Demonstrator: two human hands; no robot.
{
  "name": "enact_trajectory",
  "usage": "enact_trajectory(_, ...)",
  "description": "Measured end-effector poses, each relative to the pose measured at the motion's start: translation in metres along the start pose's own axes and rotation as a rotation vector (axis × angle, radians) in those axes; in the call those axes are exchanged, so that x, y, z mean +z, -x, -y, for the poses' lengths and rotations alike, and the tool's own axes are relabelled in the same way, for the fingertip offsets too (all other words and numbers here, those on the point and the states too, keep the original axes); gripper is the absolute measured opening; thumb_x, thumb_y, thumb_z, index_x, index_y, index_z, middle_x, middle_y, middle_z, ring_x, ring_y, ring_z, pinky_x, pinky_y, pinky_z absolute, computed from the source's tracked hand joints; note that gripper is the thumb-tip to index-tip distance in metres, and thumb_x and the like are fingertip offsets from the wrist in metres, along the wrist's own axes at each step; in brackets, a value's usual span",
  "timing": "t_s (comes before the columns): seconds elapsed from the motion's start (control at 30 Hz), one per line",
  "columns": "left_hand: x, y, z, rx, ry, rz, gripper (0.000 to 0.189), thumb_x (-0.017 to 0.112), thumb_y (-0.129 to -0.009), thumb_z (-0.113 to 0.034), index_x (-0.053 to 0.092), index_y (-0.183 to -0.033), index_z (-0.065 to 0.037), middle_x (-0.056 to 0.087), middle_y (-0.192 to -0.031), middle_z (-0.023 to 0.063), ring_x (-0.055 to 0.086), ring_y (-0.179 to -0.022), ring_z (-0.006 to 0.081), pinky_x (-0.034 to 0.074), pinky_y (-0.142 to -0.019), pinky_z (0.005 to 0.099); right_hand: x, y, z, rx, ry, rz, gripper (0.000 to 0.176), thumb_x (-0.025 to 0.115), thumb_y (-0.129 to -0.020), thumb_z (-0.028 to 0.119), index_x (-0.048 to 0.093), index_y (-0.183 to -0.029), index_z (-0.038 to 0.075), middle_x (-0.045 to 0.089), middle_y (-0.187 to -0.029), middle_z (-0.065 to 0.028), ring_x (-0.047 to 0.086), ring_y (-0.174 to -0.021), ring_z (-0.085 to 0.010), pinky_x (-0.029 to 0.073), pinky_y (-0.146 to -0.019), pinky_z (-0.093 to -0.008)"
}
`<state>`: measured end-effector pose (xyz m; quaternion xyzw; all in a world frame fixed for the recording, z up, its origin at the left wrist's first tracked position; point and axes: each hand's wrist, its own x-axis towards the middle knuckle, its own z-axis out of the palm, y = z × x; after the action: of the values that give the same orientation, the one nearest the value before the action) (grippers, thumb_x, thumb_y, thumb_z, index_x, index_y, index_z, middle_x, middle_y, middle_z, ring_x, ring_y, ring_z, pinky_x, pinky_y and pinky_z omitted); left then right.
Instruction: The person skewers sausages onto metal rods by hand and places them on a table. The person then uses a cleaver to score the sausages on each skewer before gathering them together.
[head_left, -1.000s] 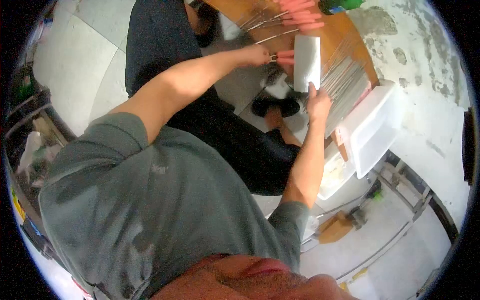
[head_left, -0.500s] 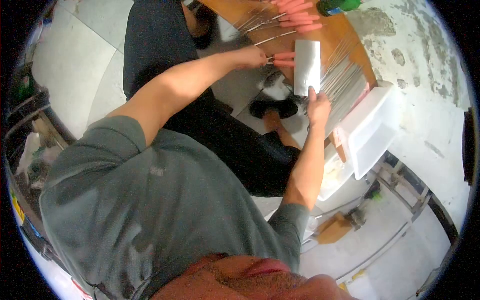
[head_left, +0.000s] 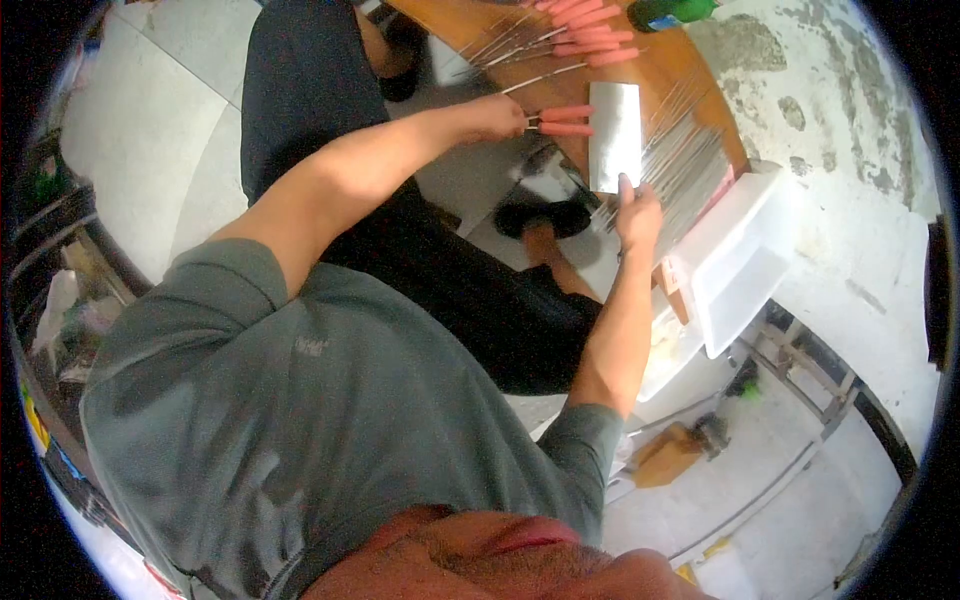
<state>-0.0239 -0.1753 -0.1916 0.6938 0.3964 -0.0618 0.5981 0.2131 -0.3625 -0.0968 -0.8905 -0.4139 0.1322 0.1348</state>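
Observation:
My left hand (head_left: 500, 118), at upper centre, is closed around the thin ends of two skewers. Each bears a pink sausage (head_left: 565, 129) pointing right, with its tip at the left edge of a cleaver (head_left: 614, 135). The broad, shiny blade hangs over the wooden board. My right hand (head_left: 639, 215) grips this cleaver at its near end, thumb against the blade; the handle is hidden in my fist. Beyond my left hand, several pink sausages on skewers (head_left: 590, 35) lie on the board. Bare metal skewers (head_left: 690, 165) are heaped right of the blade.
The wooden board (head_left: 705, 75) carries the skewers and a green bottle (head_left: 672, 12) at its far end. A white plastic tub (head_left: 735, 275) stands beside my right forearm, with a brown object (head_left: 676, 295) at its left. My legs and a sandalled foot are below.
My left hand has drawn slightly left with the two sausage skewers. The cleaver and my right hand stay almost in place.

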Motion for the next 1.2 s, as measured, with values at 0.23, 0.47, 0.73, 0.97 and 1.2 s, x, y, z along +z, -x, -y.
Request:
enact_trajectory(0.23,0.001,-0.001,0.004,-0.019,0.081,0.028,0.029,0.058,-0.09,-0.033,0.07,-0.09,-0.007,0.064,-0.072,0.0044,0.057,-0.06,0.0162,0.046,-0.054,0.0351,-0.005,0.001,-0.009,0.103,-0.217,-0.13,0.049,0.063,-0.089,0.045,0.066,-0.087,-0.004,0.066,-0.082,-0.0283,0.065,-0.08,-0.0439,0.05,-0.072,-0.0468)
enact_trajectory(0.47,0.008,-0.01,0.012,0.007,0.099,0.011,0.027,0.059,-0.089,-0.031,0.07,-0.092,-0.007,0.065,-0.073,0.0039,0.058,-0.063,0.0154,0.048,-0.056,0.034,-0.013,-0.01,-0.007,0.037,-0.032,-0.106,0.048,0.061,-0.089,0.046,0.068,-0.091,-0.001,0.066,-0.086,-0.0288,0.064,-0.084,-0.0453,0.049,-0.076,-0.0494)
enact_trajectory(0.73,0.002,0.001,0.002,-0.012,0.1,-0.018,0.028,0.06,-0.086,-0.031,0.071,-0.089,-0.005,0.065,-0.073,0.0062,0.059,-0.066,0.0182,0.047,-0.06,0.0365,0.001,-0.014,-0.018,0.009,0.057,-0.025,0.049,0.061,-0.089,0.048,0.069,-0.099,0.0,0.067,-0.094,-0.0282,0.065,-0.093,-0.0445,0.049,-0.082,-0.0487)
enact_trajectory(0.97,0.002,0.001,-0.002,0.057,-0.046,-0.022,0.028,0.062,-0.086,-0.028,0.07,-0.091,-0.002,0.069,-0.087,0.0181,0.066,-0.082,0.029,0.051,-0.07,0.0411,-0.008,-0.002,-0.035,0.141,-0.142,0.024,0.046,0.064,-0.089,0.041,0.068,-0.099,-0.003,0.067,-0.089,-0.0288,0.066,-0.087,-0.0427,0.049,-0.078,-0.0448)
enact_trajectory(1.2,0.014,0.041,-0.027,0.165,-0.499,-0.178,0.024,0.052,-0.091,-0.017,0.058,-0.105,0.002,0.066,-0.105,0.0252,0.064,-0.099,0.0424,0.051,-0.084,0.0505,-0.006,0.003,-0.045,0.184,-0.21,-0.097,0.047,0.065,-0.089,0.04,0.067,-0.091,-0.007,0.067,-0.079,-0.0254,0.067,-0.077,-0.0344,0.05,-0.074,-0.0421)
